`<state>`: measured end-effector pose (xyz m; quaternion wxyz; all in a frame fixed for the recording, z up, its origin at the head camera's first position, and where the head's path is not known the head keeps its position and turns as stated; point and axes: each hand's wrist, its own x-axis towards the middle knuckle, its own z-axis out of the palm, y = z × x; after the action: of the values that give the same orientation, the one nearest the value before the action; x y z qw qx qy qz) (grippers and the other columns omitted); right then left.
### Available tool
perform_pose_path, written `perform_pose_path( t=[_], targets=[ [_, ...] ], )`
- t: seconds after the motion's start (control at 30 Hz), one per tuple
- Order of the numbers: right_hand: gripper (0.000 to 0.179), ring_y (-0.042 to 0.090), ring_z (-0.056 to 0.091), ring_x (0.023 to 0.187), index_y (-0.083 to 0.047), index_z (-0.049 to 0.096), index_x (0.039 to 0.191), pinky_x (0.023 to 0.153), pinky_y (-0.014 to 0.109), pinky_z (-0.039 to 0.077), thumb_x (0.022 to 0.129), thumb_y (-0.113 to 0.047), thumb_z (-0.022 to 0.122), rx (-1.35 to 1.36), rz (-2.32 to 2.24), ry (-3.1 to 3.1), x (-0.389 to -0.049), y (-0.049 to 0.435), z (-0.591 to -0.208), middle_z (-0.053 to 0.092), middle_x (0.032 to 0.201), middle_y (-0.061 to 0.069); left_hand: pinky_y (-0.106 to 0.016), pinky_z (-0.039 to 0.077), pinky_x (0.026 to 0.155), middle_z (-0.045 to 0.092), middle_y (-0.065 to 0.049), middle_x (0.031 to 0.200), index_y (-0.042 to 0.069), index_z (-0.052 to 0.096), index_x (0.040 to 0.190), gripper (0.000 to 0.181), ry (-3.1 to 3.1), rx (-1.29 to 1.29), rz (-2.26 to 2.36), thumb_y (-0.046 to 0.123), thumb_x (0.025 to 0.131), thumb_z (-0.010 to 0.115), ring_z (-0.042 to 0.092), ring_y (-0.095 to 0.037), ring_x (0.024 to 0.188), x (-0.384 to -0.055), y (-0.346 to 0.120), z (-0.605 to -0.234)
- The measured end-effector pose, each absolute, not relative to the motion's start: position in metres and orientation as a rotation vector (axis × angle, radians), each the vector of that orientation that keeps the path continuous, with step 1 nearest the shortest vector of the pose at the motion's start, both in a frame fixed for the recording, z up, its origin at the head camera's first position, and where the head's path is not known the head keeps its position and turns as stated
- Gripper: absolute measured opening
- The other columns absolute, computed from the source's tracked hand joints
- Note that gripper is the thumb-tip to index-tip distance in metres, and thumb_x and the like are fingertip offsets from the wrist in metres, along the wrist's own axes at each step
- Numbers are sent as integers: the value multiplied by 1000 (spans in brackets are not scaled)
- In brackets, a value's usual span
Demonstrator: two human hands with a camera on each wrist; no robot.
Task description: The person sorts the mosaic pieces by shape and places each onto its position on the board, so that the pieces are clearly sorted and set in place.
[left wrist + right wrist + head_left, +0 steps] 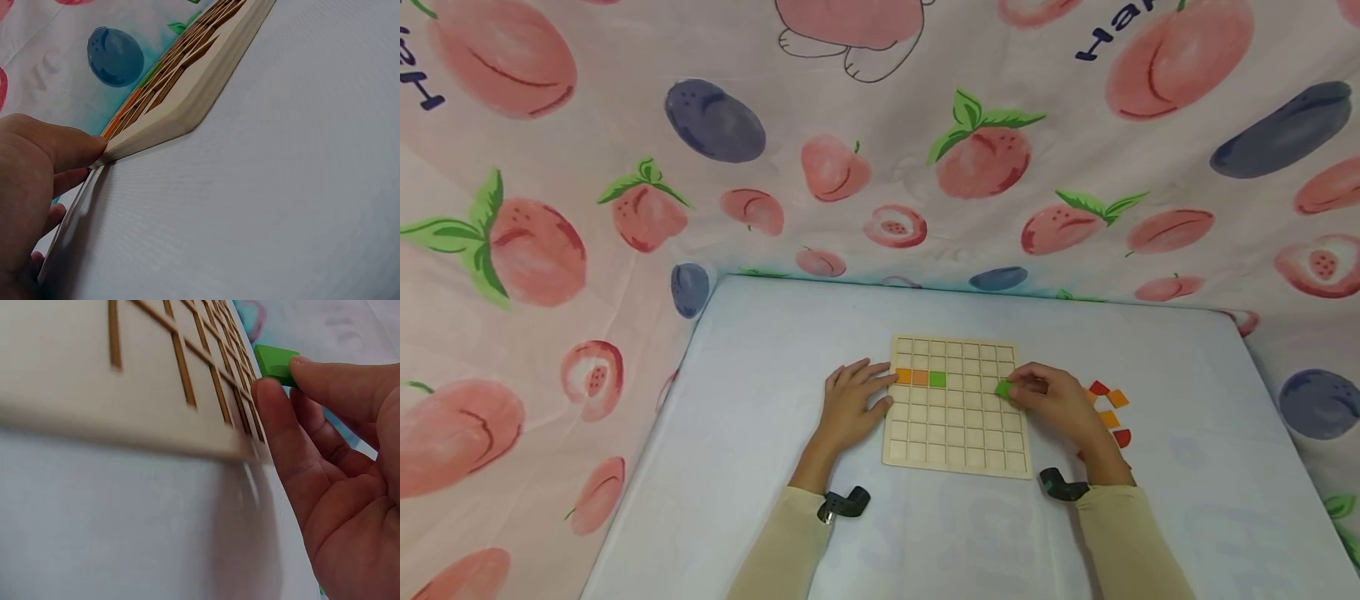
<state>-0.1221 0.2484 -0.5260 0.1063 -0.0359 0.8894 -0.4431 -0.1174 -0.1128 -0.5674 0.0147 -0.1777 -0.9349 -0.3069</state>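
Observation:
A wooden grid board (957, 472) lies on the table with square cells over its face. Along one row near its left edge sit an orange tile (903, 377), a slightly paler orange tile (921, 378) and a green tile (937, 379). My right hand (1060, 407) pinches another green tile (275, 362) between thumb and fingertips, over the right edge of the board. On the opposite side, my left hand (852, 404) has its fingers spread beside the board. Its thumb (78, 147) reaches the board's edge in the left wrist view.
Right of the board, partly hidden by my right hand and forearm, lie loose pieces, among them a red piece (1122, 437) and an orange piece (1117, 398). A fruit-patterned cloth (895, 108) rises behind the white table (760, 333). Dark straps (847, 503) circle both wrists.

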Motion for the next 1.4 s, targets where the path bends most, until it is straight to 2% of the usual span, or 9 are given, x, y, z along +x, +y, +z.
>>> perform_pose_path(
  t=[0.2, 0.47, 0.7, 0.93, 1.2, 1.4],
  targets=[
    [23, 16, 69, 89, -9, 72, 110, 77, 22, 55, 91, -22, 78, -139, -1355, 2635, -128, 233, -526, 74, 101, 9, -60, 19, 120, 57, 6, 150, 25, 68, 135, 38, -2904, -555, -935, 31, 97, 65, 38, -25, 148, -118, -113, -569],
    [20, 14, 68, 86, -12, 74, 106, 76, 26, 53, 91, -25, 78, -144, -1392, 2606, -135, 214, -529, 75, 99, 6, -60, 20, 120, 57, 6, 150, 26, 67, 136, 39, -2901, -559, -936, 30, 98, 65, 38, -25, 149, -118, -114, -571],
    [19, 17, 64, 72, -11, 74, 107, 63, 29, 54, 93, -23, 76, -131, -1477, 2521, -140, 201, -531, 75, 96, 9, -59, 19, 121, 56, 7, 150, 26, 67, 136, 39, -2912, -552, -938, 31, 98, 65, 38, -24, 149, -119, -114, -571],
    [18, 18, 63, 67, -10, 75, 106, 59, 29, 53, 93, -22, 76, -151, -1517, 2499, -144, 192, -535, 76, 94, 11, -59, 18, 121, 57, 6, 150, 26, 67, 136, 39, -2910, -550, -954, 31, 98, 65, 37, -24, 149, -119, -113, -571],
    [19, 17, 66, 79, -12, 76, 107, 70, 29, 55, 92, -23, 77, -64, -1598, 2482, -150, 185, -540, 73, 97, 8, -59, 19, 120, 57, 6, 150, 26, 67, 136, 39, -2910, -548, -950, 31, 98, 65, 38, -25, 149, -118, -113, -570],
    [20, 18, 59, 69, -9, 76, 108, 61, 30, 50, 93, -21, 75, 13, -1660, 2379, -153, 183, -540, 68, 83, 9, -60, 20, 120, 57, 7, 150, 27, 67, 136, 39, -2911, -548, -937, 31, 98, 65, 38, -25, 149, -118, -113, -569]
  ],
)
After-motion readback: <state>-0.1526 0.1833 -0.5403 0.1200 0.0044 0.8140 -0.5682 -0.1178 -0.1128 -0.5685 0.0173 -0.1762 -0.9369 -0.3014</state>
